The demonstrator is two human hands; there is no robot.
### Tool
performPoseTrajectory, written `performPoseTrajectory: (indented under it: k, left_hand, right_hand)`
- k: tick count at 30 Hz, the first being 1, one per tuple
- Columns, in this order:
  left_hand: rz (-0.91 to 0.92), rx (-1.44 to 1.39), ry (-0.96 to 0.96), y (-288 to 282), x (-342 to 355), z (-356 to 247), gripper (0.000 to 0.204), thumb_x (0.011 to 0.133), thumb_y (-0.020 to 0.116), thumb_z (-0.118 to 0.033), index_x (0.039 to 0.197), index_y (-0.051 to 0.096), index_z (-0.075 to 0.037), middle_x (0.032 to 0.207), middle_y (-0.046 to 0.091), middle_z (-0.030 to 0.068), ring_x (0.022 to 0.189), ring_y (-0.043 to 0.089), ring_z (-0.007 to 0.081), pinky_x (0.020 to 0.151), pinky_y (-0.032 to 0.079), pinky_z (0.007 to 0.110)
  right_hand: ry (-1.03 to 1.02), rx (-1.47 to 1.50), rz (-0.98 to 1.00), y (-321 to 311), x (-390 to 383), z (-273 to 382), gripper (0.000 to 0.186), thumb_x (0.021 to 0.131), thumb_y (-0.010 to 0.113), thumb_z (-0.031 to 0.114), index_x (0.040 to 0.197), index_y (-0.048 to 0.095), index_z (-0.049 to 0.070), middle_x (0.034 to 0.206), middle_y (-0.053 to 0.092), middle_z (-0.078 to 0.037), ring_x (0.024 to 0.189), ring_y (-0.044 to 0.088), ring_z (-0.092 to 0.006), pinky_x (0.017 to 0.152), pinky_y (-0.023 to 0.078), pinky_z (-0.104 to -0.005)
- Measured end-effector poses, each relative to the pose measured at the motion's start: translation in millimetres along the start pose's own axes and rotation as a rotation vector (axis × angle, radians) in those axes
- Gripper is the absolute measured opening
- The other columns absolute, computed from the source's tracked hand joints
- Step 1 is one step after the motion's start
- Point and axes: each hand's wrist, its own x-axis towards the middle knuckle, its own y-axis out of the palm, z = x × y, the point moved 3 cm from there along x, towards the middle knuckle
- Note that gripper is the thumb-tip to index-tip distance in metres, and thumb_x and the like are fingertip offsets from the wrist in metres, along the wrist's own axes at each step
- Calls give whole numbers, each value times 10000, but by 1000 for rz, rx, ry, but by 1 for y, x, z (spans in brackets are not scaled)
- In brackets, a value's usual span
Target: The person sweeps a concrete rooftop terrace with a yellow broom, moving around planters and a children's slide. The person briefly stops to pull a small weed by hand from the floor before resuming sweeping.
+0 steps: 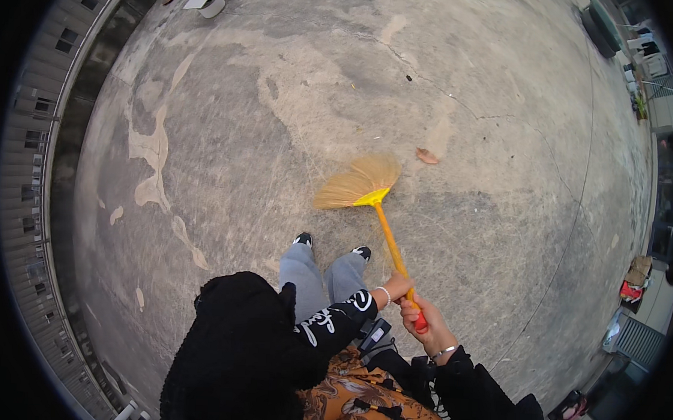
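Broom (pixel 389 235) on my remote feed lies ahead-left over the concrete floor (pixel 485 239), handle slanting away from both hands, with the left hand (pixel 398 286) gripping nearer the bristles (pixel 360 182), right hand (pixel 432 328) wrapped round the red end (pixel 421 323), brown leaf (pixel 427 156) just beyond.

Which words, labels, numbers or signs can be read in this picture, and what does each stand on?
Black left sleeve: large white script lettering, which I won't copy out.
Dark rectangular object at the waist: any marks are too small to read.
Red item at the right edge: too small and blurred to read.
Broom: no text visible.
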Motion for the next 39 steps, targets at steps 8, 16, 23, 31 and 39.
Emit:
performPoseTrajectory:
  k: [8,16,23,31,39]
  left_hand:
    - [255,-50,306,41,-36,-89,434,736,549,-203,1072,396,26,779,500,83,686,501,180,580,429,284]
    - [-21,-386,411,-123,-153,-135,516,819,504,-137,1277,280,-54,792,467,29,685,460,94,587,407,216]
    - [-253,-454,233,-292,-91,-163,191,797,515,-182,912,455,-41,692,510,53,567,489,125,483,396,230]
    - [298,-231,-171,-201,21,-220,244,782,538,-250,654,514,-44,483,450,26,377,412,112,351,324,242]
    - [577,-132,110,-146,-39,-339,252,776,516,-210,934,447,-27,754,478,44,636,463,120,517,398,255]
  right_hand:
    - [-347,-51,73,49,-47,3,175,920,398,234,925,417,59,737,449,-27,548,407,-85,469,390,-205]
    - [-22,-664,152,165,-7,-86,172,919,418,240,901,416,69,780,471,-31,635,464,-123,547,441,-268]
    - [149,-719,146,260,146,-80,205,915,432,246,936,427,42,744,479,-17,545,435,-73,462,403,-184]
    - [-61,-311,-83,265,108,18,206,912,435,256,911,452,51,689,454,1,505,404,-51,419,362,-156]
    - [-347,-144,-120,340,32,11,217,938,353,267,902,415,62,724,451,-23,574,429,-100,538,417,-242]
